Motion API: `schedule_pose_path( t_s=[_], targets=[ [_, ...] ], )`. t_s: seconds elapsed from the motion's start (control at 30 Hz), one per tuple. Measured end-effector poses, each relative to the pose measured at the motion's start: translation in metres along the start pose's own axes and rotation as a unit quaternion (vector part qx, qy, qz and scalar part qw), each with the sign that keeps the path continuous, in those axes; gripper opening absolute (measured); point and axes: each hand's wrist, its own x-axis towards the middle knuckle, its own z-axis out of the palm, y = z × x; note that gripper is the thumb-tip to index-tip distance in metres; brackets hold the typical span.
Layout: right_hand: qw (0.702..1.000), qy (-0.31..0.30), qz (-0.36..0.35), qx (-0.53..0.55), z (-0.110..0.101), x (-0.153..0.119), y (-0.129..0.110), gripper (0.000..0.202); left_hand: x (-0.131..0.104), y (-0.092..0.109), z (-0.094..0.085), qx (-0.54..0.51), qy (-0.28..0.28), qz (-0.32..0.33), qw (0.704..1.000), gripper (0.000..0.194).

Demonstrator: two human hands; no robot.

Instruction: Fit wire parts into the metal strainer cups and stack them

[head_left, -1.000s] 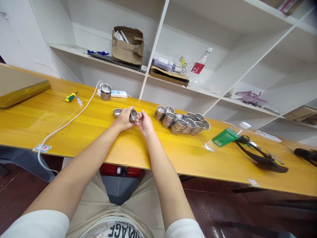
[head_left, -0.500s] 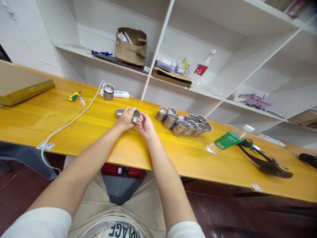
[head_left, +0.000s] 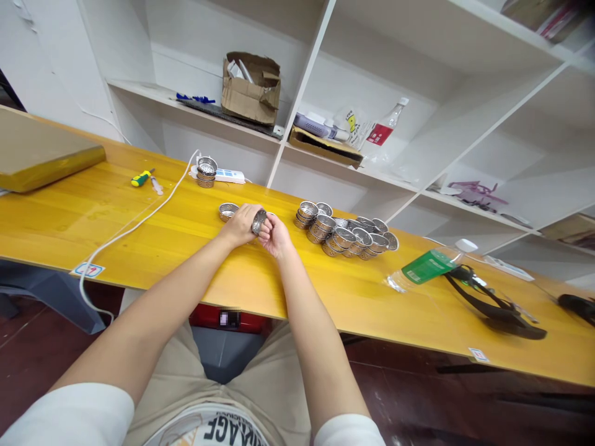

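Between my two hands a small perforated metal strainer cup [head_left: 258, 222] is tilted on its side, its opening turned toward the right. My left hand [head_left: 242, 224] is wrapped round it from the left. Closed fingers of my right hand [head_left: 274, 235] are at its rim; whether they pinch something small there, I cannot make out. Just behind my left hand another strainer cup [head_left: 228, 212] sits on the table, partly covered by the hand. To the right stands a group of stacked strainer cups [head_left: 344, 237], and a short stack of strainer cups [head_left: 206, 172] is at the back left.
On the yellow table [head_left: 176, 241] lie a screwdriver [head_left: 141, 179], a white cable [head_left: 139, 222] and a power strip [head_left: 230, 176]. At the right, a green-labelled bottle [head_left: 427, 266] lies near a black visor [head_left: 493, 306]. White shelves with a cardboard box [head_left: 251, 90] rise behind.
The view has shifted slightly. The strainer cup stays between both hands, turned a little, and the right-hand fingers have shifted slightly at its rim.
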Motion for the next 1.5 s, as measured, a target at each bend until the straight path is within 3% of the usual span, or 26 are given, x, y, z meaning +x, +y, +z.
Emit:
schedule_pose_path(
  t_s=[0.37,0.5,0.57,0.7,0.77,0.9,1.03,1.17,1.23,1.3,1.5],
  targets=[
    [1.000,0.005,-0.023,-0.016,0.001,0.000,0.001,0.051,0.000,-0.001,0.002,-0.007,0.003,0.009,1.000,0.045],
    [0.993,0.028,-0.075,-0.089,-0.002,0.004,0.004,0.047,0.000,0.000,0.001,-0.007,0.011,0.002,1.000,0.046],
    [0.968,0.084,-0.143,-0.188,-0.006,0.006,0.006,0.042,0.000,0.000,0.001,-0.006,0.019,-0.007,1.000,0.047],
    [0.839,0.222,-0.314,-0.385,-0.015,0.009,0.010,0.033,0.000,0.001,0.001,-0.012,0.041,-0.026,0.999,0.049],
    [0.806,0.236,-0.336,-0.427,-0.018,0.011,0.011,0.028,0.000,0.001,0.001,-0.013,0.044,-0.029,0.999,0.050],
    [0.808,0.213,-0.322,-0.445,-0.025,0.017,0.010,0.027,-0.003,0.003,-0.001,-0.012,0.043,-0.017,0.999,0.057],
    [0.830,0.275,-0.295,-0.385,-0.038,0.024,0.001,0.020,-0.004,0.005,-0.006,-0.004,0.053,-0.013,0.999,0.075],
    [0.851,0.359,-0.273,-0.269,-0.052,0.027,-0.011,0.020,-0.003,-0.005,-0.009,0.046,0.087,-0.108,0.989,0.055],
    [0.860,0.377,-0.260,-0.225,-0.056,0.030,-0.015,0.020,-0.003,-0.016,-0.007,0.071,0.112,-0.172,0.976,0.044],
    [0.864,0.383,-0.250,-0.210,-0.058,0.034,-0.015,0.020,-0.005,-0.028,-0.003,0.076,0.126,-0.228,0.962,0.044],
    [0.859,0.373,-0.217,-0.275,-0.062,0.051,-0.007,0.021,-0.010,-0.050,0.010,0.042,0.061,-0.310,0.948,0.044]
  ],
)
